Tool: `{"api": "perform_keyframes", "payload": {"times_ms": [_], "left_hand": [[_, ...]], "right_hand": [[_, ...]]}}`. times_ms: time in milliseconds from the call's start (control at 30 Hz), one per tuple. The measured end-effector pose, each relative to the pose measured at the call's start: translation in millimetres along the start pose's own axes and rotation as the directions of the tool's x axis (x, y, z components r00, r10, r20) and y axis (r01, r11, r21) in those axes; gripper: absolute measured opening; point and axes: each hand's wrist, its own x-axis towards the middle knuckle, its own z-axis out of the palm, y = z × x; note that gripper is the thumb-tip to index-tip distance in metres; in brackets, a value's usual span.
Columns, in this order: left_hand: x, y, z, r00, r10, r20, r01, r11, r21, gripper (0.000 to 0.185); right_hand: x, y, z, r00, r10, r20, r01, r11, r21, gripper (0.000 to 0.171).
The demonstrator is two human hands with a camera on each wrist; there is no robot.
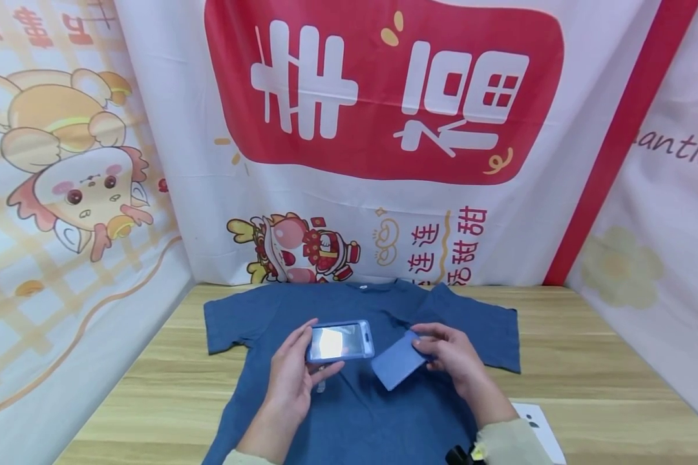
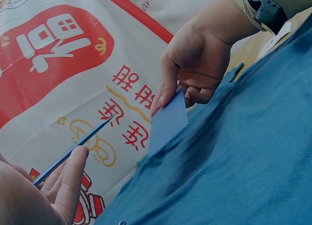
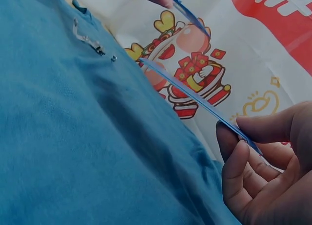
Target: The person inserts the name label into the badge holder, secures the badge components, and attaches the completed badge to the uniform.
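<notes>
- Left hand (image 1: pixel 293 381) grips clear-front badge holder (image 1: pixel 340 341) above the blue T-shirt (image 1: pixel 349 413).
- Right hand (image 1: pixel 450 355) pinches blue card (image 1: pixel 397 368); card's out, not yet in holder (prob. next).

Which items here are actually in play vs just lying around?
In play:
- clear-fronted blue badge holder, held in the left hand
- blue card, pinched in the right hand

Lying about:
- blue T-shirt, spread flat under both hands
- white paper sheet, at the table edge by the right sleeve
- wooden table
- printed backdrop banners
</notes>
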Motion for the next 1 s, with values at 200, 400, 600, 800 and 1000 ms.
{"api": "perform_keyframes", "payload": {"times_ms": [200, 400, 600, 800, 1000], "left_hand": [[-1.1, -2.4, 1.4, 1.0, -0.003, 0.012, 0.003, 1.0, 0.013, 0.05], [-1.3, -3.6, 2.2, 1.0, -0.005, 0.025, 0.005, 1.0, 0.016, 0.049], [-2.5, -3.8, 2.9, 0.999, -0.009, 0.035, 0.009, 1.0, 0.019, 0.048], [-2.7, -3.8, 2.8, 0.999, -0.011, 0.042, 0.01, 1.0, 0.019, 0.049], [-2.1, -3.2, 2.3, 0.999, -0.018, 0.037, 0.017, 1.0, 0.012, 0.049]], "right_hand": [[3, 4, 0, 1.0, 0.023, -0.009, -0.023, 0.999, -0.027, 0.034], [4, 9, 0, 0.999, 0.023, -0.024, -0.024, 0.999, -0.044, 0.03], [5, 13, 0, 1.0, 0.02, -0.024, -0.021, 0.999, -0.041, 0.03], [4, 15, 0, 1.0, 0.022, -0.016, -0.023, 0.997, -0.07, 0.034], [1, 16, 2, 0.997, -0.036, -0.075, 0.014, 0.963, -0.268, 0.033]]}}
